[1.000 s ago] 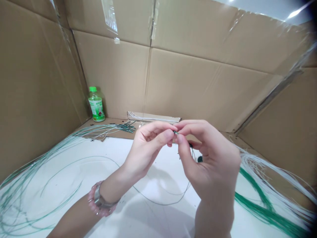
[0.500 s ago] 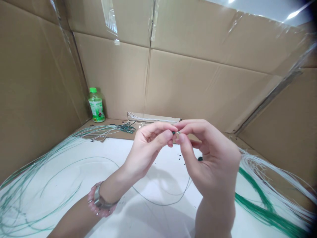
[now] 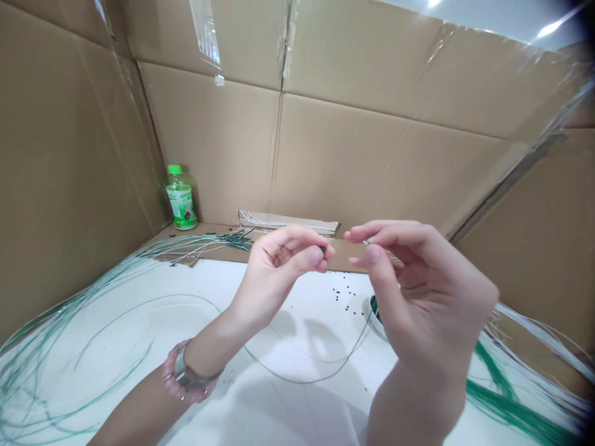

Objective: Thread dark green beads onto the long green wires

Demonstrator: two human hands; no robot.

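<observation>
My left hand (image 3: 290, 257) is closed in a pinch, a small dark green piece (image 3: 323, 249) showing at its fingertips. My right hand (image 3: 413, 291), held apart to the right, pinches a small thin piece with a pale tip (image 3: 366, 242) that looks like a wire end. Below both hands a thin green wire (image 3: 297, 381) curves over the white table (image 3: 274, 409) and rises toward the right hand, which hides where it ends. Behind the right hand's thumb stands a white bowl (image 3: 369, 308) with dark green bits, partly covered.
Several black specks (image 3: 347, 298) dot the table. Green and white wires (image 3: 106, 272) with dark green ends (image 3: 239, 238) lie at left; green bundles (image 3: 515, 409) and white wires (image 3: 534, 322) lie at right. A green-capped bottle (image 3: 181, 198) stands before cardboard walls (image 3: 362, 148).
From fingertips nearly touching, my right hand has drawn away to the right with the thin piece. The dark green piece stays in my left hand. More of the bowl and the black specks shows.
</observation>
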